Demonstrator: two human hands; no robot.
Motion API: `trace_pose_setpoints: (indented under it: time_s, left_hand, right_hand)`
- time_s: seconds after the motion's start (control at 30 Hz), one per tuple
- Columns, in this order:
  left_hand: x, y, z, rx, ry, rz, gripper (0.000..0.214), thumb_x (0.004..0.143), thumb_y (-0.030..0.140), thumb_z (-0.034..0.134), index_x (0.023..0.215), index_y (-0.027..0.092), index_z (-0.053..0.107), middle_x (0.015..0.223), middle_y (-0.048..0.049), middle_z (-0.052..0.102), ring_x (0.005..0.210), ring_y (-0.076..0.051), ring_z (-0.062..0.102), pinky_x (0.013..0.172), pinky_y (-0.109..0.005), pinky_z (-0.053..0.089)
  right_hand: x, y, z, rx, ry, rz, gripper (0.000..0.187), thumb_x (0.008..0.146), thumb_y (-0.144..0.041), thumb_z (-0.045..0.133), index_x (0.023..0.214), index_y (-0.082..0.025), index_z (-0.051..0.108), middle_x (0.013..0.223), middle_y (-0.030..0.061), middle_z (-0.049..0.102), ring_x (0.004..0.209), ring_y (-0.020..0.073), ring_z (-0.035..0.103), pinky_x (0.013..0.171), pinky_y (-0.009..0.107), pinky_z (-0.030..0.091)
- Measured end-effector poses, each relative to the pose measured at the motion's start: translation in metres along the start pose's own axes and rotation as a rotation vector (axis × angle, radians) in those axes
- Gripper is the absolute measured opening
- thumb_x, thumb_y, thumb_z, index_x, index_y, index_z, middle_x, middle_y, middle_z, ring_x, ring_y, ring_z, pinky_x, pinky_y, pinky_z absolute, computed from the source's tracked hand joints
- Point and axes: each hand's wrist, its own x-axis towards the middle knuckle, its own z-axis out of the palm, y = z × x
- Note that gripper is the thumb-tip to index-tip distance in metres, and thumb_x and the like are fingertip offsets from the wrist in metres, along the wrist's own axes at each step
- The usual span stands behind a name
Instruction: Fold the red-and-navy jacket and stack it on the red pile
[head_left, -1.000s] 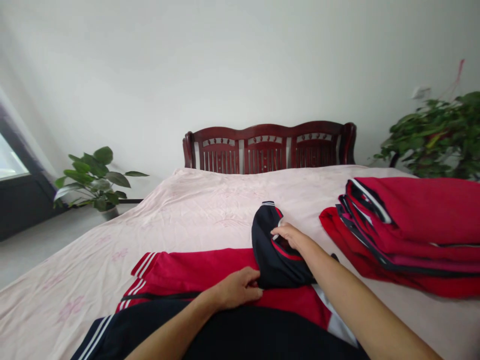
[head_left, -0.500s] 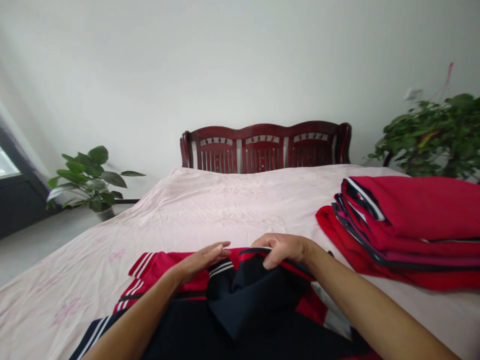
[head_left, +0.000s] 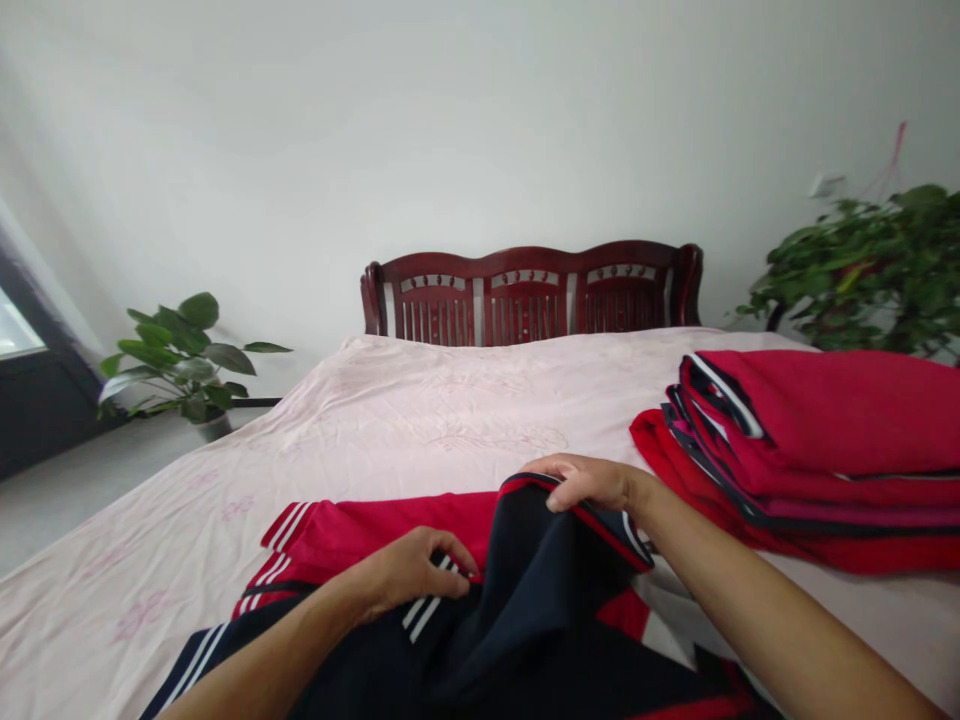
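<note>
Head cam's got our right hand (head_left: 589, 484) pinching the red-trimmed edge of a navy garment (head_left: 517, 625), bottom center of the frame, while our left hand (head_left: 412, 574) has its fingers curled at the white-striped cuff (head_left: 426, 612), though we can't really tell if they're gripping it.

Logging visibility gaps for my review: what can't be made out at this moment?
All in the head view:
Right hand: some fingertips, hidden behind the dark garment.
Dark garment: near end, cut off by the bottom edge.
Folded stack: right end, cut off by the right edge.
Wall fitting: details, too small.
</note>
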Motion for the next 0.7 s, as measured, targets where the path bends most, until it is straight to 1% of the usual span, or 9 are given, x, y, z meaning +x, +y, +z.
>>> trace_pose_setpoints:
  time_s: [0.07, 0.17, 0.23, 0.3, 0.4, 0.47, 0.53, 0.6, 0.7]
  left_hand:
    - [-0.013, 0.0, -0.027, -0.178, 0.197, 0.008, 0.034, 0.068, 0.038, 0.079, 0.094, 0.018, 0.072, 0.084, -0.002, 0.072, 0.079, -0.018, 0.066, 0.072, -0.027, 0.051]
    - [-0.029, -0.017, -0.086, -0.507, 0.537, 0.021, 0.056, 0.069, 0.041, 0.081, 0.119, 0.023, 0.063, 0.086, -0.0024, 0.074, 0.07, -0.016, 0.067, 0.064, -0.026, 0.054]
    - [-0.036, -0.039, -0.124, -0.565, 0.756, 0.052, 0.059, 0.066, 0.032, 0.084, 0.12, 0.022, 0.062, 0.082, -0.002, 0.073, 0.066, -0.015, 0.067, 0.061, -0.024, 0.056]
    - [-0.04, -0.067, -0.149, -0.491, 0.904, -0.032, 0.056, 0.066, 0.028, 0.084, 0.117, 0.019, 0.063, 0.076, -0.0014, 0.071, 0.06, -0.014, 0.066, 0.054, -0.021, 0.054]
    - [-0.044, -0.105, -0.159, -0.371, 0.932, -0.222, 0.058, 0.064, 0.029, 0.086, 0.116, 0.016, 0.063, 0.068, -0.0023, 0.069, 0.052, -0.015, 0.064, 0.042, -0.02, 0.048]
    - [-0.045, -0.12, -0.158, -0.385, 0.916, -0.263, 0.06, 0.062, 0.029, 0.087, 0.116, 0.015, 0.063, 0.069, -0.003, 0.07, 0.053, -0.016, 0.064, 0.043, -0.021, 0.049]
    - [-0.044, -0.128, -0.157, -0.428, 0.935, -0.233, 0.06, 0.065, 0.029, 0.085, 0.119, 0.016, 0.062, 0.071, -0.0022, 0.07, 0.054, -0.015, 0.065, 0.046, -0.021, 0.051]
    - [-0.043, -0.13, -0.158, -0.435, 0.963, -0.204, 0.059, 0.069, 0.029, 0.081, 0.123, 0.018, 0.06, 0.071, -0.0009, 0.07, 0.054, -0.013, 0.064, 0.046, -0.02, 0.05]
    - [-0.038, -0.13, -0.161, -0.356, 0.963, -0.198, 0.057, 0.071, 0.031, 0.079, 0.123, 0.017, 0.06, 0.072, -0.0021, 0.07, 0.058, -0.016, 0.067, 0.049, -0.023, 0.053]
  right_hand:
    - [-0.008, 0.006, -0.011, -0.118, 0.02, 0.029, 0.059, 0.064, -0.019, 0.074, 0.123, -0.017, 0.066, 0.115, 0.0066, 0.07, 0.104, 0.0215, 0.065, 0.091, 0.031, 0.051]
    - [-0.022, 0.018, -0.031, -0.269, 0.022, 0.16, 0.078, 0.066, -0.028, 0.078, 0.139, -0.017, 0.053, 0.12, 0.0098, 0.067, 0.109, 0.0239, 0.063, 0.095, 0.035, 0.049]
    - [-0.031, 0.027, -0.042, -0.372, 0.078, 0.254, 0.087, 0.065, -0.037, 0.078, 0.144, -0.014, 0.048, 0.118, 0.0125, 0.067, 0.109, 0.0262, 0.063, 0.095, 0.038, 0.049]
    - [-0.038, 0.035, -0.048, -0.494, 0.162, 0.284, 0.087, 0.063, -0.042, 0.077, 0.141, -0.013, 0.052, 0.124, 0.0139, 0.065, 0.115, 0.0295, 0.06, 0.098, 0.039, 0.047]
    - [-0.046, 0.045, -0.051, -0.62, 0.226, 0.246, 0.075, 0.063, -0.042, 0.075, 0.132, -0.016, 0.062, 0.128, 0.0104, 0.063, 0.119, 0.0304, 0.057, 0.099, 0.036, 0.045]
    - [-0.047, 0.051, -0.053, -0.709, 0.293, 0.244, 0.056, 0.067, -0.041, 0.071, 0.117, -0.015, 0.07, 0.112, 0.008, 0.07, 0.103, 0.0276, 0.063, 0.088, 0.033, 0.048]
    - [-0.047, 0.057, -0.057, -0.824, 0.403, 0.256, 0.036, 0.074, -0.043, 0.064, 0.093, -0.014, 0.074, 0.087, 0.0061, 0.071, 0.081, 0.0234, 0.063, 0.073, 0.03, 0.047]
    - [-0.047, 0.065, -0.062, -0.923, 0.532, 0.247, 0.033, 0.079, -0.045, 0.058, 0.074, -0.015, 0.07, 0.071, 0.0045, 0.065, 0.069, 0.0202, 0.058, 0.063, 0.029, 0.041]
    - [-0.045, 0.075, -0.066, -1.031, 0.68, 0.252, 0.031, 0.083, -0.044, 0.056, 0.073, -0.017, 0.068, 0.071, 0.0039, 0.065, 0.068, 0.0187, 0.057, 0.061, 0.028, 0.037]
